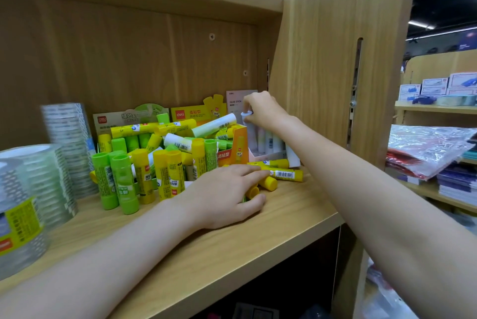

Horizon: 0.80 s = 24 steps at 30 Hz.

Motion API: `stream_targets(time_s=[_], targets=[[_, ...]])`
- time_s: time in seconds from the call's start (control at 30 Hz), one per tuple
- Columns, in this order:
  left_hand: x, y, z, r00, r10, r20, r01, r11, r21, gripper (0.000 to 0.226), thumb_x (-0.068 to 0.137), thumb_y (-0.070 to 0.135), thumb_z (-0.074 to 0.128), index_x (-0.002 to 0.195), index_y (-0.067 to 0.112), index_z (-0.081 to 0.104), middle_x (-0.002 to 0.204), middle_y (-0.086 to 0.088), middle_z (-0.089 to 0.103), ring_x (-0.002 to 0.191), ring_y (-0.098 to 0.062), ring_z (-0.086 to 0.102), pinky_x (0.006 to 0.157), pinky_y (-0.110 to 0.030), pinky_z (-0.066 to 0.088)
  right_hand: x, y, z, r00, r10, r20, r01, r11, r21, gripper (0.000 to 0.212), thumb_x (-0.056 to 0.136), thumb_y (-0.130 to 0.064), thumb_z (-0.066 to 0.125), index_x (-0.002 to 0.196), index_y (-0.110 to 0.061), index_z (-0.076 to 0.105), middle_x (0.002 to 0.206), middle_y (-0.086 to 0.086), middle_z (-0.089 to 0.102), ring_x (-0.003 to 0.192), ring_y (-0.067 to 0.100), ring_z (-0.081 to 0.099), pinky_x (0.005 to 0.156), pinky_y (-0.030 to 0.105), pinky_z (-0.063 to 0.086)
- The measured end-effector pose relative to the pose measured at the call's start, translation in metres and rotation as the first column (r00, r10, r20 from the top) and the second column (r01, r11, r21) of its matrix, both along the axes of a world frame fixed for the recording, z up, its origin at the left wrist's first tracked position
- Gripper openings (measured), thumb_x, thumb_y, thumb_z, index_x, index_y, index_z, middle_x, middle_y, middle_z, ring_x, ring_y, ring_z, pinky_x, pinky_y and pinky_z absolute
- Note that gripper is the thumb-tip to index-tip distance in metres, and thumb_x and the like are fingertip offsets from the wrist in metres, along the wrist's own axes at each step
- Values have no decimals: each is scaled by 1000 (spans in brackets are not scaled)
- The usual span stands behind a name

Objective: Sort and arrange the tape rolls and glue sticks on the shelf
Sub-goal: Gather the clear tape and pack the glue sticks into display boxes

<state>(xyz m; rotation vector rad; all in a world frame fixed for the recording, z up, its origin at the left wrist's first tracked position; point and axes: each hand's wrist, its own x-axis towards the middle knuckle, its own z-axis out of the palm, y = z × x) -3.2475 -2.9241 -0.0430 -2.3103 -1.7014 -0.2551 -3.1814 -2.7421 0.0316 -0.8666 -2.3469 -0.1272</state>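
A jumble of yellow and green glue sticks point(165, 163) fills the middle of the wooden shelf point(284, 218), some upright, some lying across open display boxes. My left hand point(227, 194) lies over yellow glue sticks point(268, 183) at the front, fingers curled around them. My right hand point(260, 109) pinches the cap of a white glue stick point(247, 114) over a white display box point(268, 143) at the back right. Clear tape rolls point(69, 143) stand stacked at the left.
A larger stack of clear tape point(20, 205) with a yellow label sits at the near left edge. The shelf's side panel point(335, 60) stands right of the boxes. Beyond it another shelf point(436, 106) holds boxes and bagged goods.
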Motion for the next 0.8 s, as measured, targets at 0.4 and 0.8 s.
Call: stream_targets(time_s=[0.4,0.8], targets=[[0,0,-1,1000,-4,0,4,1000,-3,68,82,56,17,146,33,24,152,13,26,137,-5,24,107,-20,24,-2,4,-4,995,-62,77,57,996,73,6,89,-5,55,93,-1,57,102,18,58,96,31,55,71,33,42],[0,-1,-1,1000,-1,-13,1,1000,6,63,89,55,21,147,31,24,152,11,25,138,-7,24,107,-21,23,-3,15,17,902,-170,397,193,981,-18,43,89,-1,35,126,-12,54,131,15,49,124,37,38,101,47,32]])
